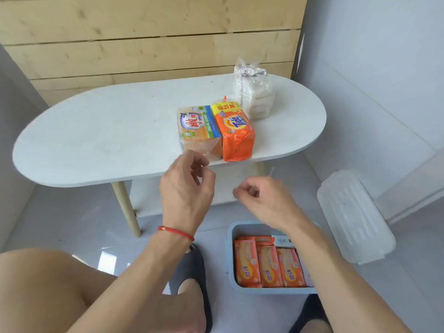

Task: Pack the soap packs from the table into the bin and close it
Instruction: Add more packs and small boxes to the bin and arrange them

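Observation:
Three soap packs stand on the white oval table [96,131]: a yellow pack with a blue stripe [199,131], an orange Tide pack [236,133] touching it on the right, and a clear pack of white bars [253,92] behind. The blue bin [230,236] sits on the floor below, with several orange soap packs [266,265] inside. My left hand [187,186] hovers just in front of the yellow pack, fingers loosely curled, holding nothing. Over the bin's far edge my right hand [262,200] hangs, fingers curled and empty.
The bin's translucent lid [355,219] lies on the floor to the right, leaning toward the wall. A lower shelf and wooden legs [126,205] sit under the table. My knees and dark slippers [189,280] are beside the bin. A wooden plank wall stands behind.

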Available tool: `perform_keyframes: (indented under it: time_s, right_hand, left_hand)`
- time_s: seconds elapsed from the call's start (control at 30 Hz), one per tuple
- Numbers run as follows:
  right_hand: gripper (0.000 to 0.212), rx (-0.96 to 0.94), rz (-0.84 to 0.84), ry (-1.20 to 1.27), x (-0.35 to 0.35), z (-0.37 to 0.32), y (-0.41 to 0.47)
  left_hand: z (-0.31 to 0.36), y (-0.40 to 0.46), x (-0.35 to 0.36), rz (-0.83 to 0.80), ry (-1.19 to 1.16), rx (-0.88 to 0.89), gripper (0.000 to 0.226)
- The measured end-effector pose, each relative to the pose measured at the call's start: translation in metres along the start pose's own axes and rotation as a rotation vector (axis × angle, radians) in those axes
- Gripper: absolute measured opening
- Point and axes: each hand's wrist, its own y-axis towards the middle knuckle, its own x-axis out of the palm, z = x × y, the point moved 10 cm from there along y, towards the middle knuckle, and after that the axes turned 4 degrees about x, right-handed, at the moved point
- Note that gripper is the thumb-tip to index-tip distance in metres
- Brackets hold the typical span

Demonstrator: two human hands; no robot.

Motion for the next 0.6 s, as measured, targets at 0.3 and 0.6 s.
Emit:
perform_keyframes:
  time_s: [0.3,0.6]
  right_hand:
    - [0.063,-0.028,0.281,-0.198,-0.061,-0.099,0.064]
    - [0.065,0.190,0.153,-0.162,-0.106,-0.030,0.007]
  left_hand:
    - [0.001,0.087,0.039,-0.499,0.328,0.017,0.072]
    - [0.025,0.054,0.041,-0.402,0.478,0.021,0.055]
